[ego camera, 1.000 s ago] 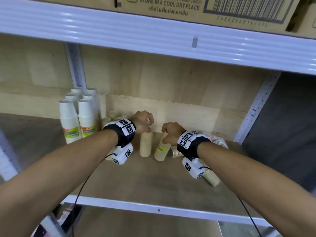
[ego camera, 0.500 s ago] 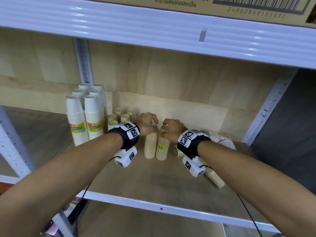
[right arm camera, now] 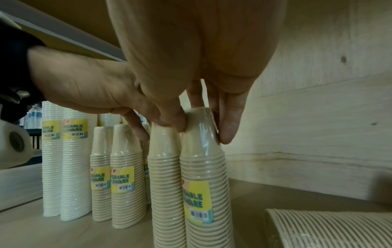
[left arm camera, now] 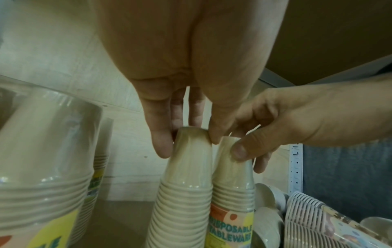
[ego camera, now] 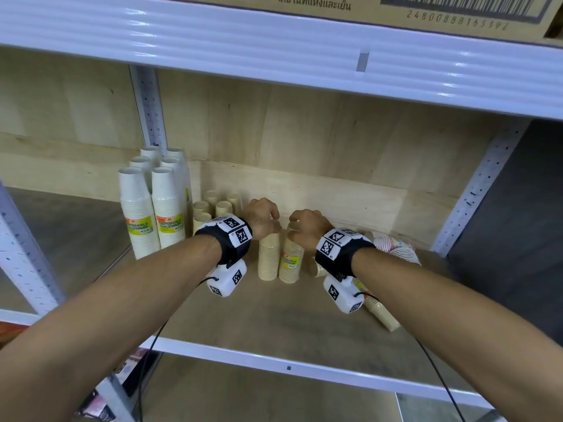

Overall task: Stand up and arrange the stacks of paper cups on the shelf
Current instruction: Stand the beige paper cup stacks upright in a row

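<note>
A person's left hand and right hand each pinch the top of an upright beige cup stack, the left stack touching the right stack, at the middle of the shelf. White stacks stand left of them; fallen stacks lie right.
</note>
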The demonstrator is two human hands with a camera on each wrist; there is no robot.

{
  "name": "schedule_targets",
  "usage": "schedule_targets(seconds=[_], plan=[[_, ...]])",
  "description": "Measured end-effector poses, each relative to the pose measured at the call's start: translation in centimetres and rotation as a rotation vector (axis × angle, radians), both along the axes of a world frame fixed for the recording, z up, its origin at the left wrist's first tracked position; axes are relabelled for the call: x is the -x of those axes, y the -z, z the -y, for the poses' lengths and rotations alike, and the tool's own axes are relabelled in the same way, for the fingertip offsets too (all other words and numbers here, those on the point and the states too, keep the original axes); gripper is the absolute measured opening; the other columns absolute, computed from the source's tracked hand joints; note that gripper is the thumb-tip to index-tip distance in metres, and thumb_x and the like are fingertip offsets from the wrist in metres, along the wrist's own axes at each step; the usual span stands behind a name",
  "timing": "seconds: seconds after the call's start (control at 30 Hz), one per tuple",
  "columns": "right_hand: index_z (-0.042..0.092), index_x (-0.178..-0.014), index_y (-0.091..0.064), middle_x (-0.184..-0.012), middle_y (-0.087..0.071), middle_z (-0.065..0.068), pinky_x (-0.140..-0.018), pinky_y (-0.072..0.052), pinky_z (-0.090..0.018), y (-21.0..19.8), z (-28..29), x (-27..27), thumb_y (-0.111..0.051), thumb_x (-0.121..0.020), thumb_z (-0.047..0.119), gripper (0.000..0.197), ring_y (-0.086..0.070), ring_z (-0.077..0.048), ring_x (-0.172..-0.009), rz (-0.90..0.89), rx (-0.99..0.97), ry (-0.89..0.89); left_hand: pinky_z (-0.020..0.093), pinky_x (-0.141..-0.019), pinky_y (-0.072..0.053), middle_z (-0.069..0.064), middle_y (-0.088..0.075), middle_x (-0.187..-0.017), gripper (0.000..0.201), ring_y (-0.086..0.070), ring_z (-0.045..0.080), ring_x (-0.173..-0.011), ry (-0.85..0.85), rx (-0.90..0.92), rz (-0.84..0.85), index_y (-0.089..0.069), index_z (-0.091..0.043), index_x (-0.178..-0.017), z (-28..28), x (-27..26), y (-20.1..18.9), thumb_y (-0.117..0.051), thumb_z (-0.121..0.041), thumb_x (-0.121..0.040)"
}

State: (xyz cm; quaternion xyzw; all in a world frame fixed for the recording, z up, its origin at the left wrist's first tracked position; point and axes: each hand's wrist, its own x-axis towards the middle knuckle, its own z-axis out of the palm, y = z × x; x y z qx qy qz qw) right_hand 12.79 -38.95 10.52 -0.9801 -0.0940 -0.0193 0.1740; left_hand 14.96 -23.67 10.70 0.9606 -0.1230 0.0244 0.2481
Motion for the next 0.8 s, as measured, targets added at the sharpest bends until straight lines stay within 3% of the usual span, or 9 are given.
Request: schedule_targets(seconds=[0.13, 0.23, 0.33, 0.5, 0.7, 0.8], plan=[[0.007, -0.124, -0.061, -0.121, -0.066, -0.008, -0.090, -0.051, -0.032, 0.00, 0.05, -0.05, -0.058, -0.086, 0.011, 0.038, -0.059, -0.028, -0.114, -0.026, -0.004, -0.017, 0.032, -0.094, -0.050, 0.006, -0.062, -0.124, 0.032, -0.059, 0.023, -0.111, 0.062, -0.018, -0.017, -0.068, -0.015, -0.118, 0.04, 0.26, -0.07, -0.066, -0.018, -0.087], [0.007, -0.120, -0.063, -0.116, -0.067, -0.009, -0.086, -0.052, -0.032, 0.00, -0.01, -0.26, -0.058, -0.085, 0.011, 0.035, -0.061, -0.029, -0.109, -0.029, 0.023, -0.029, 0.036, -0.098, -0.048, 0.005, -0.059, -0.127, 0.038, -0.056, 0.024, -0.115, 0.021, 0.017, -0.006, -0.064, -0.016, -0.124, 0.09, 0.58, -0.14, -0.066, -0.026, -0.087], [0.009, -0.124, -0.061, -0.120, -0.065, -0.010, -0.085, -0.052, -0.031, 0.05, 0.01, -0.47, -0.059, -0.085, 0.012, 0.039, -0.061, -0.029, -0.110, -0.036, 0.038, -0.034, 0.036, -0.098, -0.048, 0.005, -0.057, -0.126, 0.041, -0.055, 0.024, -0.115, -0.026, 0.033, 0.002, -0.064, -0.013, -0.123, 0.15, 0.57, -0.07, -0.067, -0.032, -0.087], [0.010, -0.126, -0.058, -0.121, -0.063, -0.011, -0.085, -0.050, -0.032, 0.21, 0.19, -0.60, -0.058, -0.085, 0.012, 0.041, -0.057, -0.030, -0.113, -0.051, 0.054, -0.040, 0.035, -0.097, -0.050, 0.005, -0.063, -0.124, 0.034, -0.060, 0.023, -0.111, 0.047, 0.006, -0.028, -0.068, -0.013, -0.121, 0.20, 0.71, -0.35, -0.065, -0.015, -0.087], [0.010, -0.118, -0.062, -0.114, -0.065, -0.010, -0.080, -0.050, -0.031, 0.35, 0.21, -0.91, -0.059, -0.083, 0.012, 0.035, -0.060, -0.030, -0.107, -0.051, 0.056, -0.043, 0.033, -0.097, -0.048, 0.004, -0.058, -0.128, 0.043, -0.056, 0.023, -0.116, -0.001, -0.036, -0.005, -0.062, -0.014, -0.127, 0.20, 0.84, -0.29, -0.065, -0.030, -0.088], [0.009, -0.118, -0.062, -0.114, -0.065, -0.010, -0.083, -0.052, -0.033, 0.36, 0.26, -0.98, -0.059, -0.083, 0.011, 0.035, -0.061, -0.030, -0.106, -0.049, 0.046, -0.045, 0.034, -0.097, -0.049, 0.005, -0.059, -0.129, 0.037, -0.056, 0.023, -0.116, -0.002, -0.027, -0.005, -0.064, -0.014, -0.123, 0.08, 0.62, 0.03, -0.066, -0.026, -0.088]])
